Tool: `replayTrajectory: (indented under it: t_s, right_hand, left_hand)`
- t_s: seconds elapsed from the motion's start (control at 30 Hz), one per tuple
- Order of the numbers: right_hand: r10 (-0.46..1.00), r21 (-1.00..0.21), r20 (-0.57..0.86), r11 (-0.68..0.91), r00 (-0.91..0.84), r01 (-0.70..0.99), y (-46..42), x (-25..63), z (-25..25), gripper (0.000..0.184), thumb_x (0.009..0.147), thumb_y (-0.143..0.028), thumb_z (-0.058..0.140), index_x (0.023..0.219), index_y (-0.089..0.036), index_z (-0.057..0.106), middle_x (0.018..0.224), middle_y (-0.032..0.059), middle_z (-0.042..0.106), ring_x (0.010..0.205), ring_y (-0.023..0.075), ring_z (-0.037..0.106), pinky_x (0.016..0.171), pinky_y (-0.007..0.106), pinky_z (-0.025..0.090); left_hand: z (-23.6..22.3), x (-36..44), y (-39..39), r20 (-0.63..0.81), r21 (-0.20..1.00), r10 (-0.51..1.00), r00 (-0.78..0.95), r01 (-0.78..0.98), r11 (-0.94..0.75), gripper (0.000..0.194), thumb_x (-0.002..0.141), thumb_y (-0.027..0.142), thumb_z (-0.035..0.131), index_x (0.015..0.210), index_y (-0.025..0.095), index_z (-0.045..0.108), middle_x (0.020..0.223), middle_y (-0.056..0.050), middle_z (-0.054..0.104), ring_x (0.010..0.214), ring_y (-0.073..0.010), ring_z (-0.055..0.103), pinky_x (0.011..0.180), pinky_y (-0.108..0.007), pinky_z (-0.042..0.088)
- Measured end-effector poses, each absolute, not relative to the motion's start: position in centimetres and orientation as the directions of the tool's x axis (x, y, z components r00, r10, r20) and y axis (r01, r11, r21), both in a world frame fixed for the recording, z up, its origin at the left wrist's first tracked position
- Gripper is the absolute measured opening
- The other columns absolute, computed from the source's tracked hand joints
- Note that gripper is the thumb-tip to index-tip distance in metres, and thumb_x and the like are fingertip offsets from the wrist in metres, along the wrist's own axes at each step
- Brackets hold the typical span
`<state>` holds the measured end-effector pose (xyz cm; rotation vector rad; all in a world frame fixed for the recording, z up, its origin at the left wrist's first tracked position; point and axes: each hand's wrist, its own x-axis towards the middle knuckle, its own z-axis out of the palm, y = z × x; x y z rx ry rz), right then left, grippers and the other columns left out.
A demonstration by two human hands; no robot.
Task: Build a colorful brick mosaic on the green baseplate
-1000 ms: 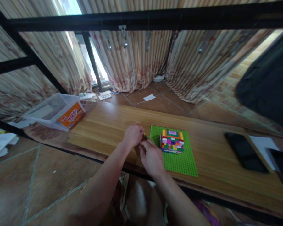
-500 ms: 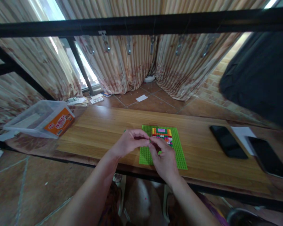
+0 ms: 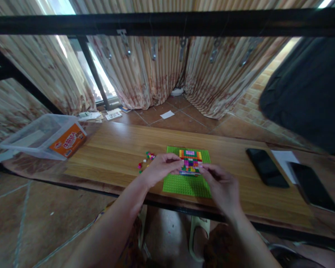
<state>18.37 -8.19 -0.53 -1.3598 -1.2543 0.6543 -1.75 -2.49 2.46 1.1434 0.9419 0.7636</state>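
A green studded baseplate (image 3: 184,184) lies on a long wooden board (image 3: 120,149). On it stands a block of multicoloured small bricks (image 3: 190,160). My left hand (image 3: 160,169) reaches in from the left, fingers curled against the block's left side. My right hand (image 3: 222,184) comes from the right, its fingers pinched at the block's lower right edge. Several loose small bricks (image 3: 145,160) lie on the board just left of my left hand.
A clear plastic tub with an orange label (image 3: 44,136) sits at the board's left end. Two dark phones (image 3: 266,173) (image 3: 312,186) and a white sheet (image 3: 284,158) lie at the right. A black bar (image 3: 167,22) crosses overhead; curtains hang behind.
My hands have parted from a joined pinch left of the plate and now flank the brick block. My right hand moved to the right. The loose bricks are uncovered.
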Motion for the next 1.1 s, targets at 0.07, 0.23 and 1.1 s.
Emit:
replayTrajectory:
  t_s: [0.07,0.23,1.1]
  right_hand:
    - [0.896,-0.969,0.186,0.099,0.404,0.226,-7.6,19.7,-1.1,0.027,0.073,-0.046,0.080,0.082,-0.020,0.079,0.078,0.0052,0.077,0.070,0.0191,0.068,0.064,0.031,0.054]
    - [0.910,-0.983,0.090,0.016,0.405,0.182,-6.7,20.3,-1.6,0.030,0.067,-0.046,0.083,0.079,-0.019,0.081,0.068,0.0040,0.074,0.061,0.0167,0.062,0.058,0.029,0.050]
    - [0.903,-0.995,-0.097,-0.088,0.418,-0.041,-6.1,19.3,-1.8,0.037,0.059,-0.052,0.086,0.073,-0.018,0.080,0.059,0.0005,0.066,0.055,0.0119,0.053,0.051,0.023,0.043]
  left_hand:
    - [2.2,-2.2,-2.0,-0.178,0.983,0.927,0.330,0.009,0.186,0.028,0.074,0.040,0.077,0.077,0.014,0.069,0.070,0.001,0.065,0.064,-0.0086,0.057,0.067,-0.024,0.047]
    - [1.5,-2.3,-1.3,-0.116,0.985,0.965,0.236,0.151,0.082,0.015,0.078,0.029,0.068,0.072,0.015,0.068,0.065,0.002,0.063,0.060,-0.0095,0.055,0.062,-0.023,0.044]
    - [-0.1,-1.3,-1.1,-0.052,0.954,0.964,0.261,0.298,-0.029,0.014,0.082,0.027,0.063,0.080,0.015,0.072,0.071,-0.001,0.068,0.065,-0.0130,0.059,0.061,-0.023,0.045]
